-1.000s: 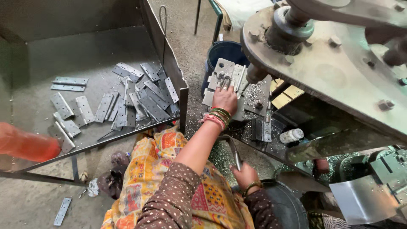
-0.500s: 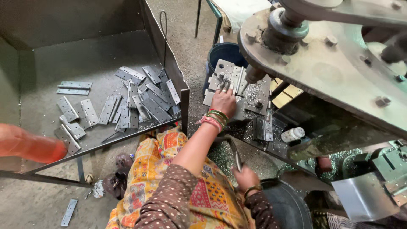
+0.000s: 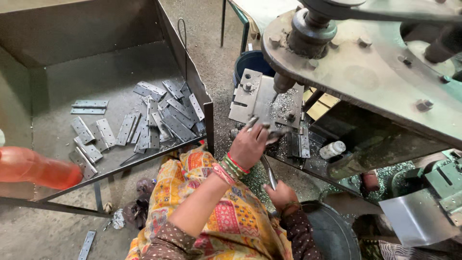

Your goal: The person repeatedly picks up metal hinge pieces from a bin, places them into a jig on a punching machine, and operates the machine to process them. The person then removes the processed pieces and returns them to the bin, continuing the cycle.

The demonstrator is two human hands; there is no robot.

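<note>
My left hand [image 3: 249, 144], with bangles on the wrist, is at the near edge of the grey metal jig plate [image 3: 250, 91] under the drill spindle [image 3: 281, 83]. Its fingers pinch a small flat metal hinge piece [image 3: 252, 122]. Lower down, close to my lap, my right hand [image 3: 281, 195] is closed around a thin metal lever rod [image 3: 268, 171] that rises toward the machine. Metal shavings lie around the plate.
A large open metal bin [image 3: 57, 72] at the left holds several flat hinge plates [image 3: 159, 120]. An orange blurred object [image 3: 33, 168] sits at the left edge. A blue bucket [image 3: 250, 60] stands behind the jig, a dark tub [image 3: 332, 231] by my right knee, and the machine body [image 3: 385, 72] overhangs at the right.
My left hand has drawn back from the middle of the jig plate to its near edge, with a metal piece in its fingers. The right hand stays on the rod.
</note>
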